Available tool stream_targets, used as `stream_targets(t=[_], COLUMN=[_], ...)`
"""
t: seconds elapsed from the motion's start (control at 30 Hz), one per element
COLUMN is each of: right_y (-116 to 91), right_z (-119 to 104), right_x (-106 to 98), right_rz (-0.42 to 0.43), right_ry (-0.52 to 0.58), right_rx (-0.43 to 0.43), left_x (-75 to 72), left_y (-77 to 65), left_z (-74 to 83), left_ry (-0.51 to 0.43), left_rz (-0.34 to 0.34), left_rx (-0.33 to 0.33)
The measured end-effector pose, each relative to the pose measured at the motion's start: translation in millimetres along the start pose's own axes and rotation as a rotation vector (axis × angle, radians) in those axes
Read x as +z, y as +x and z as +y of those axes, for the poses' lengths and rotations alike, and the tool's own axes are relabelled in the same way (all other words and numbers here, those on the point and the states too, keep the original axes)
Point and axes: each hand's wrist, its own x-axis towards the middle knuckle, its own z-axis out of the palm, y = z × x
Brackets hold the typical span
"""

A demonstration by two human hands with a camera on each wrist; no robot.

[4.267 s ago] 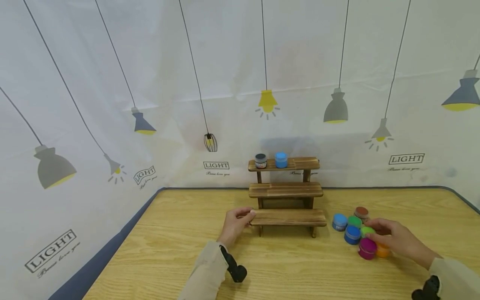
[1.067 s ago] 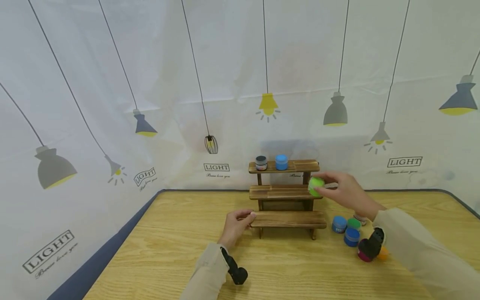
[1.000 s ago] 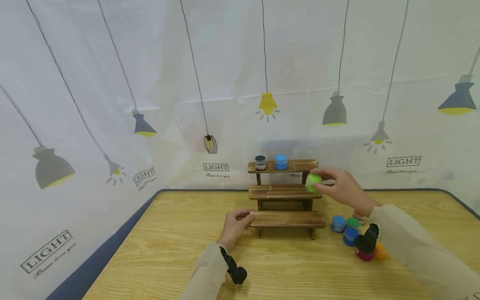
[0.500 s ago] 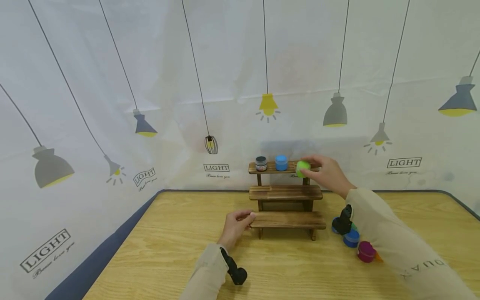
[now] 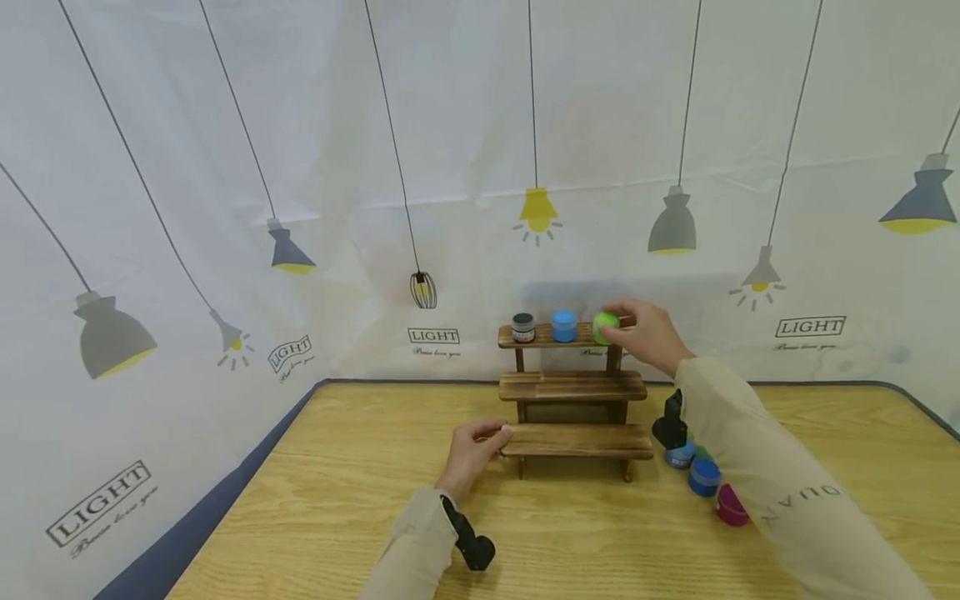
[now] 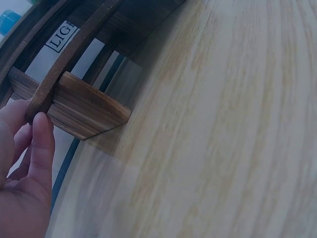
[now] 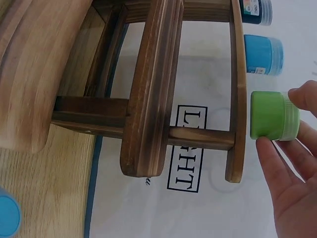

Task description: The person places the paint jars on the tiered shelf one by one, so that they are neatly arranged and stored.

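A three-tier wooden stand (image 5: 573, 386) faces me on the table. My left hand (image 5: 468, 454) pinches the left end of its lowest shelf between thumb and fingers, as the left wrist view confirms. At the top shelf's right end, my right hand (image 5: 648, 333) grips a lime green paint jar (image 7: 270, 115) by its lid and side. The jar is upright, at or barely above the board; I cannot tell if it touches. Left of it on that shelf stand a light blue jar (image 5: 563, 326) and a black-lidded jar (image 5: 522, 327), spaced apart.
Right of the stand, a light blue jar (image 5: 679, 454), a dark blue jar (image 5: 704, 477) and a magenta jar (image 5: 731, 506) sit on the table. A green jar (image 5: 702, 452) shows partly behind the right arm, which covers that area. A printed cloth wall (image 5: 465, 250) rises close behind the stand.
My right hand took the lime green jar from the group on the table and carried it up and left to the top shelf's right end. The left hand has stayed on the lowest shelf.
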Motion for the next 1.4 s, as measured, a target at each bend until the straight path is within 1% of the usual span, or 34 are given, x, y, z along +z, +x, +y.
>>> stream_targets(t=[0.17,0.3,0.5,0.53,0.6,0.77,0.83,0.93,1.2,1.4], right_y=[1,3,7,7,7,8,8,8,8,7], right_z=[3,4,6,6,7,9,9,9,9,8], right_x=[1,1,1,1,2,5,5,6,7,8], right_rz=[0.013,0.006,-0.007,-0.009,-0.009,0.005,0.01,0.013,0.02,0.027], right_ry=[0.01,0.031,0.05,0.057,0.077,0.095,0.095,0.104,0.124,0.115], right_rx=[0.019,0.033,0.057,0.061,0.066,0.071,0.071,0.074,0.088,0.092], left_x=[0.2,1.4,3.2,3.0,3.2,2.5,1.8,2.0,1.9,2.2], left_y=[-2.1,-0.8,2.6,2.5,-2.1,-3.1,0.0,-1.5,0.5,2.0], left_z=[3.9,1.4,-1.0,-0.5,7.3,7.0,0.1,1.0,-1.8,-4.6], left_ry=[-0.014,-0.027,-0.007,-0.008,-0.01,-0.007,-0.002,-0.003,0.0,-0.005], left_rz=[-0.014,0.001,0.021,0.02,0.016,0.011,0.013,0.011,0.016,0.01], left_rx=[0.005,0.002,0.0,0.003,0.006,0.007,0.01,0.011,-0.001,-0.012])
